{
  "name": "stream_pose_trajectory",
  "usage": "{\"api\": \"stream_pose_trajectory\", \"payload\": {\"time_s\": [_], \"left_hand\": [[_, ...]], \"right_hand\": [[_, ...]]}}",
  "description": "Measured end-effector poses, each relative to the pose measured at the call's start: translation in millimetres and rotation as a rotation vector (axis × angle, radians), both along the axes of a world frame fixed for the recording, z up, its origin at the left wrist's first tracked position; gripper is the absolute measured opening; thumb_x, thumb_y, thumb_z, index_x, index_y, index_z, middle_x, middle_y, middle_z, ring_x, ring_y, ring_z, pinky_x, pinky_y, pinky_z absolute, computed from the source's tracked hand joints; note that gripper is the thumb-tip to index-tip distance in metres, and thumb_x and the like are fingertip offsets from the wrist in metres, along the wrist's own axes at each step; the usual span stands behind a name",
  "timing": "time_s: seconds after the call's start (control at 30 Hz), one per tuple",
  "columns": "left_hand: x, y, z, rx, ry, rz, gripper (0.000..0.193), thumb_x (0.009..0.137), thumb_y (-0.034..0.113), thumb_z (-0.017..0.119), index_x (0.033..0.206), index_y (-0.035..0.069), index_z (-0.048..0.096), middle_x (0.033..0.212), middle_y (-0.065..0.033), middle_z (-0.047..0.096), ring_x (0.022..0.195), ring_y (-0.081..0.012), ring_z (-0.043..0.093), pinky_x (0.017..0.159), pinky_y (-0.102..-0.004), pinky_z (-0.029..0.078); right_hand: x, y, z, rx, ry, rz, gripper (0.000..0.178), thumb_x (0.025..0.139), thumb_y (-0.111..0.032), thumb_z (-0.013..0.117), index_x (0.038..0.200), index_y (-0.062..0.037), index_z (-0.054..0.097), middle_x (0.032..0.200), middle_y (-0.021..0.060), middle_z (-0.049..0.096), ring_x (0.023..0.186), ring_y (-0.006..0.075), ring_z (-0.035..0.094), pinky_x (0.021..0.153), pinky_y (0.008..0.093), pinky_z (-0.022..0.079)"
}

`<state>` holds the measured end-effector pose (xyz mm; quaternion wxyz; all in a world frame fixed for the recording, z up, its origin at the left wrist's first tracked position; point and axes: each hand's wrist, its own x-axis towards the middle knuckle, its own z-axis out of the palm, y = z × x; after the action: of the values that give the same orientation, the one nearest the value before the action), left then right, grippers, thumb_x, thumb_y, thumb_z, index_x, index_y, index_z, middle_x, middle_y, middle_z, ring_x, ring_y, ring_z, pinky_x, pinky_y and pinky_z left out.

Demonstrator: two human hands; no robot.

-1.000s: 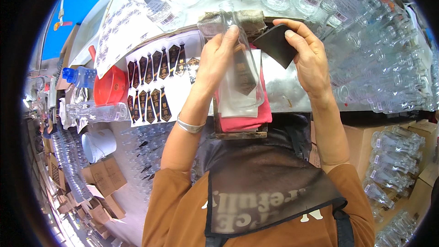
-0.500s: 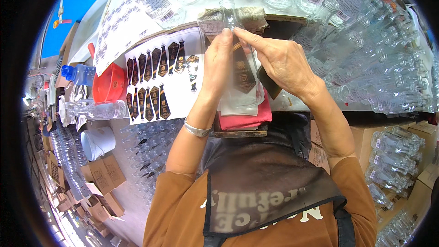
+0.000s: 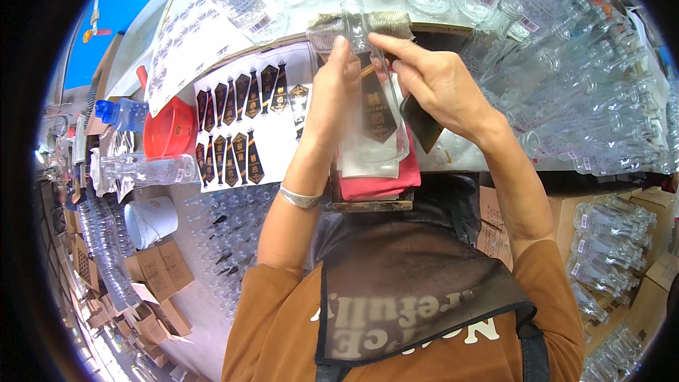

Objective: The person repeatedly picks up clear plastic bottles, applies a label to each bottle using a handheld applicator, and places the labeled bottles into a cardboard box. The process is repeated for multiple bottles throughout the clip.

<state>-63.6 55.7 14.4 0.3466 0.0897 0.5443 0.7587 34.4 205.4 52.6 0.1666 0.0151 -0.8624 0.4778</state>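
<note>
Clear glass bottle (image 3: 390, 106): lying neck-away, black tie-shaped label (image 3: 377, 117) showing, neck on a rolled beige cloth (image 3: 394, 26).
Left hand (image 3: 331, 95): along the bottle's left edge; can't tell whether it's gripping.
Right hand (image 3: 447, 90): clutching a flat black pad (image 3: 422, 126), forefinger at the shoulder.
Room: bare silvery tabletop (image 3: 456, 160) just right, crowded bottles (image 3: 587, 113) beyond.
</note>
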Motion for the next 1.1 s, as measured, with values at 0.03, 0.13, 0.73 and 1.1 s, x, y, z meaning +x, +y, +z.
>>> {"api": "stream_pose_trajectory", "payload": {"time_s": [0.03, 0.13, 0.73, 1.1], "left_hand": [[-4, 0, 6, -0.008, -0.012, -0.032, 0.058, 0.103, 0.051, 0.047, 0.124, -0.002, 0.057, 0.109, -0.0195, 0.07, 0.098, -0.026, 0.07, 0.085, -0.0353, 0.057], [-10, 1, 3, -0.095, 0.068, -0.071, 0.061, 0.102, 0.052, 0.049, 0.126, -0.004, 0.056, 0.11, -0.0228, 0.07, 0.098, -0.028, 0.071, 0.086, -0.0356, 0.058], [18, -47, 18, -0.132, 0.138, 0.188, 0.076, 0.104, 0.055, 0.042, 0.136, -0.014, 0.044, 0.13, -0.0279, 0.06, 0.117, -0.0313, 0.064, 0.1, -0.0383, 0.05], [30, -59, 16, -0.142, 0.194, 0.22, 0.069, 0.104, 0.051, 0.047, 0.137, -0.009, 0.048, 0.133, -0.0228, 0.06, 0.119, -0.0275, 0.061, 0.098, -0.0384, 0.049]], "right_hand": [[2, 1, -2, -0.087, -0.027, -0.052, 0.035, 0.102, -0.015, 0.053, 0.135, -0.0056, 0.061, 0.086, 0.0074, 0.07, 0.073, 0.013, 0.062, 0.072, 0.0274, 0.051], [11, 8, -12, -0.476, -0.113, -0.158, 0.032, 0.105, -0.022, 0.053, 0.124, 0.0009, 0.065, 0.085, 0.0005, 0.065, 0.077, 0.0074, 0.058, 0.075, 0.0221, 0.048], [-27, 10, 28, 0.35, 0.403, -0.094, 0.032, 0.085, -0.001, 0.062, 0.116, -0.0029, 0.069, 0.104, 0.0143, 0.071, 0.093, 0.023, 0.07, 0.085, 0.0318, 0.055], [7, -36, 28, 0.638, 0.338, 0.178, 0.031, 0.075, -0.001, 0.07, 0.105, -0.0067, 0.069, 0.094, 0.0103, 0.068, 0.087, 0.0267, 0.063, 0.077, 0.036, 0.053]]}}
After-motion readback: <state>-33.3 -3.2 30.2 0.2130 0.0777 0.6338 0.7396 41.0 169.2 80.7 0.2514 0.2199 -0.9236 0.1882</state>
